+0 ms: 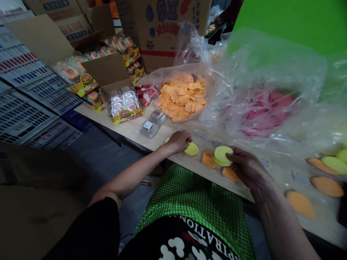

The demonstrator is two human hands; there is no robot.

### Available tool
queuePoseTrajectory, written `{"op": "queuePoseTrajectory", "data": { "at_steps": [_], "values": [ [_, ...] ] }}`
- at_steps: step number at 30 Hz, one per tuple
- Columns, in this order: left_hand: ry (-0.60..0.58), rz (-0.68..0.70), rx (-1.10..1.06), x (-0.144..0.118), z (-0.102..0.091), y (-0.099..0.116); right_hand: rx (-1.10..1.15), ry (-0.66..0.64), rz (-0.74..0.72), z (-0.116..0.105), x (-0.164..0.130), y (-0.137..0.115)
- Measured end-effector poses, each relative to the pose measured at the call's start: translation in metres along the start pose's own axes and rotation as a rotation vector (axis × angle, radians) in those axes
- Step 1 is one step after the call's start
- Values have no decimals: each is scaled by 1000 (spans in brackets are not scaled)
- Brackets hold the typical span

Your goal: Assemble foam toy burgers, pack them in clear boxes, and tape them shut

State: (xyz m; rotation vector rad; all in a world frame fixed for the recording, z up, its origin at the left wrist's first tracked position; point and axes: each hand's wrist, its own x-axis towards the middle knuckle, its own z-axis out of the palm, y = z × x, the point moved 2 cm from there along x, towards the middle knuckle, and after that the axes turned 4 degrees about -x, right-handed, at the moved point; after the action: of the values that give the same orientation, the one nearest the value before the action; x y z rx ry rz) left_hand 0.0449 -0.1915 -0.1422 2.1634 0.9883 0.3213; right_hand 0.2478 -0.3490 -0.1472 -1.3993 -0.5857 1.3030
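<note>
My right hand (248, 167) pinches a few thin, round yellow candy slices (223, 152) between thumb and fingers, above the table's front edge. Just left of and below them lie orange candy slices (208, 159), seemingly in clear plastic cups. My left hand (178, 142) is curled, fingertips down, beside another yellow slice (192, 149). Whatever its fingers may pinch is hidden. A bit of yellow also shows at that hand's left side. Between the hands and the bags sit small clear cups (198, 134).
An open bag of orange slices (182, 95) and a bag of pink-red pieces (267, 109) lie behind. A display box (124, 104) of clear packs stands left, near clear containers (150, 127). More orange slices (300, 202) lie right. Crates (24, 83) are stacked at left.
</note>
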Motion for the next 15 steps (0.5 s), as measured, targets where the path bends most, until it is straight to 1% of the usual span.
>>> {"op": "queuePoseTrajectory", "data": {
  "at_steps": [2,4,5,6,7,8,10,11,13,15],
  "values": [
    [23,16,42,-5,2,2,25,18,15,-3,0,1],
    [94,41,38,-10,4,8,45,33,35,-2,0,1],
    [129,49,-9,-11,7,13,50,31,38,0,0,0],
    [142,40,-99,-12,11,18,53,23,35,4,0,-1],
    [114,13,-235,-12,17,23,54,20,27,7,0,-2],
    [37,-28,-402,-12,24,28,53,23,18,11,0,-3],
    [-167,-117,-737,-9,40,37,44,60,0,17,1,-4],
    [-232,-149,-865,-8,46,41,29,87,-11,18,1,-4],
    [-273,-185,-1013,-4,52,46,-33,157,-51,14,0,-6],
    [-289,-212,-1056,-1,52,47,-89,219,-88,4,-3,-9]
  ]
}}
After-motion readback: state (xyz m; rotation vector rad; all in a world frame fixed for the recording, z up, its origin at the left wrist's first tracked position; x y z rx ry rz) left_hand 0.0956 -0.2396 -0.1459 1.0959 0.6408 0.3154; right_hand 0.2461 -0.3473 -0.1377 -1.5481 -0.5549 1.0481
